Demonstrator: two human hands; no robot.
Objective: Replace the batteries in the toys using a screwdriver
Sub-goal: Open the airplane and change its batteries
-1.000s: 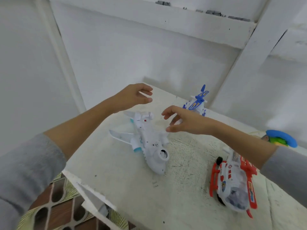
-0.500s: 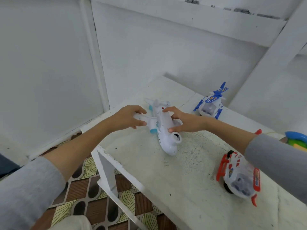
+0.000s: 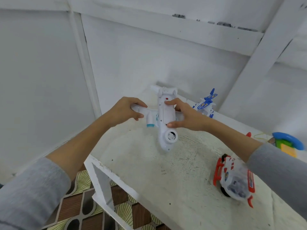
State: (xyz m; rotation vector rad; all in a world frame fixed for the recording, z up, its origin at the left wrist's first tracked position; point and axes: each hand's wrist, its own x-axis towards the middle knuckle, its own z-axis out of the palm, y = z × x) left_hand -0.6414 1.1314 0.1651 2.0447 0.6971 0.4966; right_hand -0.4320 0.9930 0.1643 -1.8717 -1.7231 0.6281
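At frame centre the plane [image 3: 166,117] is held belly-up, left hand [image 3: 123,112] clamped on a wing, right hand [image 3: 184,116] around the fuselage. Light, rigid plastic is judged; the fuselage is best gripped, the thin wings spared.

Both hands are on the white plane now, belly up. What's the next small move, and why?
Probably set the white toy airplane back on the table, belly up, and find a screwdriver. The left hand grips a wing and the right hand the fuselage, so neither is free, and no screwdriver is in view.
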